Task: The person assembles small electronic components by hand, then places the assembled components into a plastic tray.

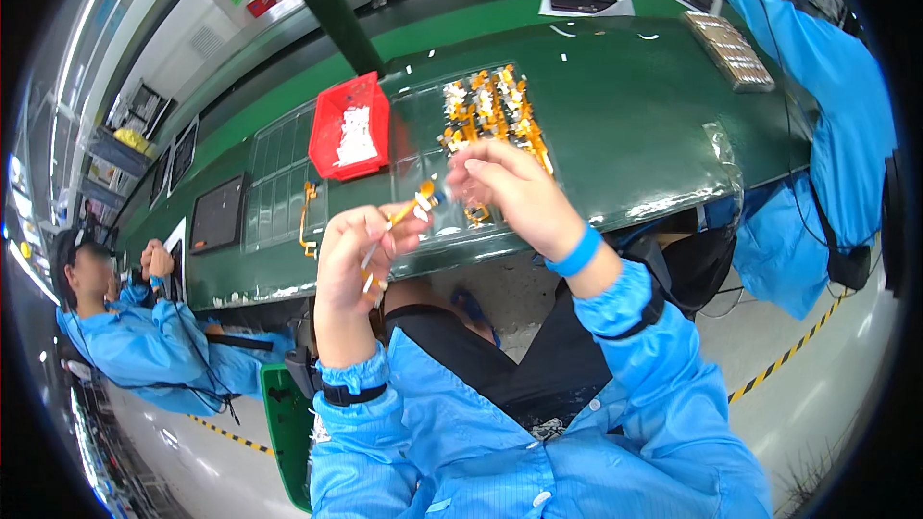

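My left hand is closed around an orange flex cable with white patches and a dark tip, held up above the table's near edge. More of the cable hangs below its fingers. Just to the right, my right hand is raised with the fingers curled together; its fingertips are smeared, and whatever they pinch is too small to name. Behind it several orange flex cables with white pieces lie in rows on a clear tray. A single orange flex cable rests left of my left hand.
A red bin holding small white pieces stands beyond my left hand. Clear sheet and a black tray lie further left. A stack of packed parts is at the far right. Co-workers in blue sit left and right.
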Available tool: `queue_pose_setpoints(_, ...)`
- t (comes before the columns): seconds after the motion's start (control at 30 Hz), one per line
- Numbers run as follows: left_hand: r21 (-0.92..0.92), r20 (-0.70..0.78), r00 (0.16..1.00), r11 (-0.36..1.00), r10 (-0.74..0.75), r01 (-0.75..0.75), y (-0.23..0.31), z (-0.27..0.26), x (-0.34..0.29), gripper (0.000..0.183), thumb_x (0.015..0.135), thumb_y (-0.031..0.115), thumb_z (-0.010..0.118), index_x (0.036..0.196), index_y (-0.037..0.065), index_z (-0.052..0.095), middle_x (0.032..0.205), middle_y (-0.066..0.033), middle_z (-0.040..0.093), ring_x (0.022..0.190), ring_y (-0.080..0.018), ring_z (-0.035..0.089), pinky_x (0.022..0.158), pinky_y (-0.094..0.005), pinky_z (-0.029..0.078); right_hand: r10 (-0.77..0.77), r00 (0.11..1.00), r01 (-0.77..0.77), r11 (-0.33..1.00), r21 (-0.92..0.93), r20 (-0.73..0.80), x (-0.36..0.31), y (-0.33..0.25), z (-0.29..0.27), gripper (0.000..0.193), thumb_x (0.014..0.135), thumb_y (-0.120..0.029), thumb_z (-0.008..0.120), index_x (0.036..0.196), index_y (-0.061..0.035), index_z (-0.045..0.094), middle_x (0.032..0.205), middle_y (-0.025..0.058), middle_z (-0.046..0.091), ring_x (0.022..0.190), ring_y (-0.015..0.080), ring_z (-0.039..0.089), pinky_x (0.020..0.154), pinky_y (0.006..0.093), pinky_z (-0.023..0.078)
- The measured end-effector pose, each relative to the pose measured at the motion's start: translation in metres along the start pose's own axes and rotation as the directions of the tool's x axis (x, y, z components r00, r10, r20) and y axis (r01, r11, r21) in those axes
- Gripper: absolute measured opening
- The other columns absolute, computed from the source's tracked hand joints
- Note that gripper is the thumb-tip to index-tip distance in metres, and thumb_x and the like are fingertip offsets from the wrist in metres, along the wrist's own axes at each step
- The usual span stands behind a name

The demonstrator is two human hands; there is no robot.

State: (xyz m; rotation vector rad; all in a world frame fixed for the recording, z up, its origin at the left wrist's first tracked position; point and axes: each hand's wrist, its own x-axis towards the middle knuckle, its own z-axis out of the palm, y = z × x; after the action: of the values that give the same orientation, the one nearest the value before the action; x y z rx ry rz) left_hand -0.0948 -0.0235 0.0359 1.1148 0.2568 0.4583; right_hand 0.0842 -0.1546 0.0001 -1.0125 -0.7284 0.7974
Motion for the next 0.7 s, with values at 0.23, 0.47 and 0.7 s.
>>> queue_pose_setpoints(0.23,0.225,0.077,0.996,0.974,-0.034,0.016,-0.002,-0.02,-0.095,0.013,0.083,-0.005,0.054,0.072,-0.005,0.06,0.1,-0.0233,0.066,0.089,-0.03,0.071,0.076,-0.0344,0.058,0.362,0.825,-0.442,0.892,0.096,0.435,-0.065,0.002,0.052,0.031,0.101,-0.022,0.052,0.114,0.0057,0.06,0.095,0.0136,0.068,0.085,0.0191,0.069,0.076,0.0313,0.057)
queue_pose_setpoints(0.47,0.557,-0.2,0.98,0.822,-0.004,0.117,0.003,-0.019,-0.178,0.013,0.074,-0.009,0.051,0.073,-0.005,0.063,0.09,-0.0163,0.07,0.085,-0.0227,0.069,0.076,-0.0326,0.055,0.345,0.802,-0.453,0.883,0.12,0.487,-0.102,0.041,0.095,0.013,0.094,-0.008,0.063,0.1,0.0035,0.064,0.097,0.0079,0.069,0.091,0.012,0.066,0.08,0.0249,0.054)
queue_pose_setpoints(0.7,0.829,-0.362,0.913,0.512,0.188,0.224,0.01,-0.018,-0.207,0.017,0.084,0.001,0.06,0.098,-0.007,0.066,0.1,-0.0175,0.069,0.091,-0.0279,0.067,0.081,-0.0333,0.053,0.323,0.882,-0.357,0.933,0.039,0.344,-0.114,0.051,0.127,0.014,0.089,0.0,0.065,0.102,0.0051,0.066,0.093,0.0098,0.071,0.089,0.0119,0.069,0.08,0.0246,0.055)
